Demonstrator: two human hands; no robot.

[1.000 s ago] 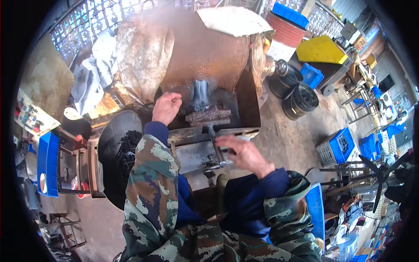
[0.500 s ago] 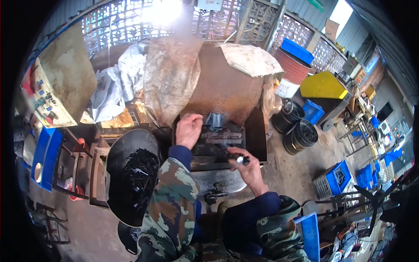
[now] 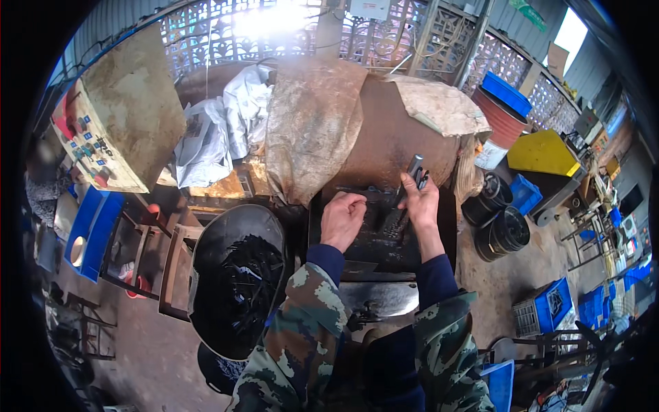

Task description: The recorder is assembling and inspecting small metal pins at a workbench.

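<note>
Your right hand (image 3: 420, 198) grips metal pieces (image 3: 414, 163), right of frame centre — probably stiff, perhaps slippery; hold around the middle. Left hand (image 3: 344, 217) is curled — its content I cannot tell.

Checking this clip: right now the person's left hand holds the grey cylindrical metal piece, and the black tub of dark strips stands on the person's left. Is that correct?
Not quite: the head view shows the right hand holding the grey cylindrical metal piece, not the left hand. The black tub of dark strips does stand on the person's left.
</note>
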